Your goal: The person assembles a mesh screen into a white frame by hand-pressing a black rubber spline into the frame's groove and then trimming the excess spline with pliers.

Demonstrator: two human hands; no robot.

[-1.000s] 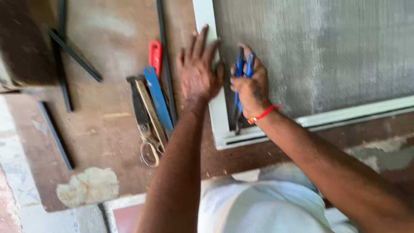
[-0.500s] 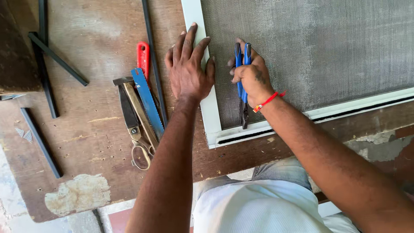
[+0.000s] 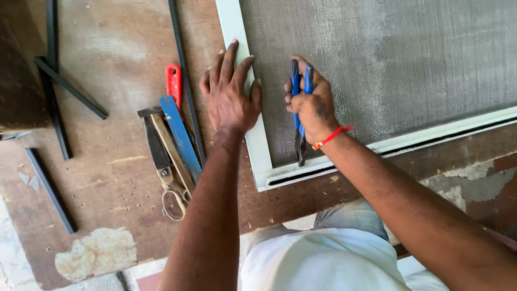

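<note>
Two hands are on a screen frame (image 3: 258, 151) lying on a worn wooden bench (image 3: 113, 43). Left hand (image 3: 229, 97) lies flat, fingers spread wide, palm down on the white frame rail, fingertips reaching the mesh (image 3: 404, 64) edge; it grips nothing, only presses. Right hand (image 3: 312, 108) is closed in a fist around blue-handled pliers (image 3: 299, 116), handles pointing away from the person, dark jaws pointing back toward the bottom rail and resting on the mesh near the lower left corner. Whether the pliers' jaws pinch anything cannot be told.

Risks, as judged from here: the pliers' tip sits right on thin mesh, so a hard push or twist could tear or stretch it. The left hand's fingers are just beside the tool, so a slip sideways could nick them. Only one hand pins the frame, and its lower rail lies near the bench edge, so a strong pull toward the person could drag the frame off. Mesh pulled unevenly near the corner may wrinkle.

Left of the frame lie a blue-bladed saw (image 3: 180, 134) with a red handle, scissors (image 3: 161, 161) with looped grips, and several dark strips (image 3: 70, 89); one long strip (image 3: 186, 81) runs just beside the left hand. An elbow swing could knock these tools off. None are touched now.
</note>
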